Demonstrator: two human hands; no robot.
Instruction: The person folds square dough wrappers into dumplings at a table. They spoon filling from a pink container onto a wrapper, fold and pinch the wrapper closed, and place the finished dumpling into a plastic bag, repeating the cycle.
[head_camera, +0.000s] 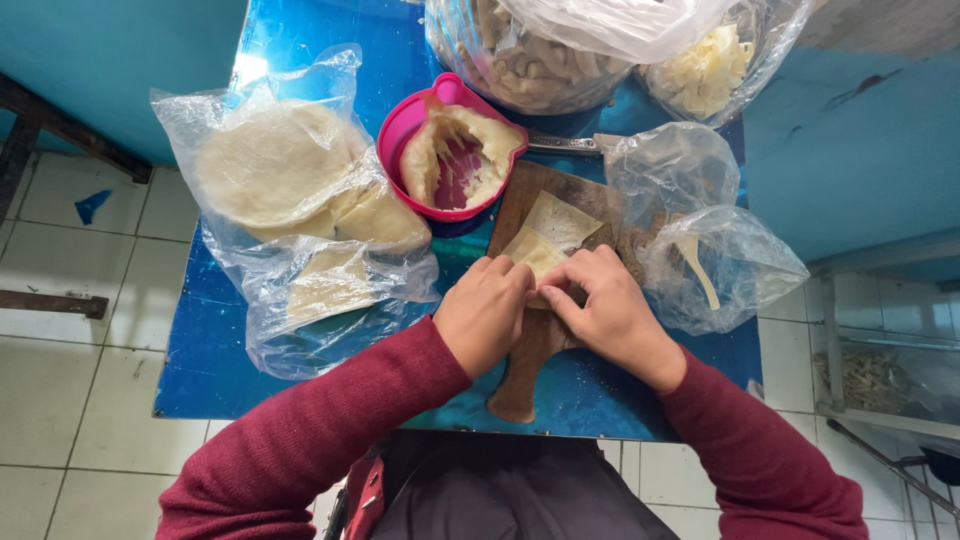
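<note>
My left hand (487, 312) and my right hand (604, 305) meet over a brown wooden cutting board (528, 362) on a blue table (215, 340). Both pinch the near edge of a pale square dough wrapper (537, 254) lying on the board. A second wrapper (563, 218) lies just beyond it. A pink bowl (405, 128) with pale filling stands behind the board. Both sleeves are dark red.
Clear plastic bags with round and square dough sheets (285, 170) lie at the left. A crumpled bag with a pale strip (715, 260) sits at the right. Large bags of folded dough pieces (545, 60) stand at the back. A metal utensil handle (560, 144) lies behind the board.
</note>
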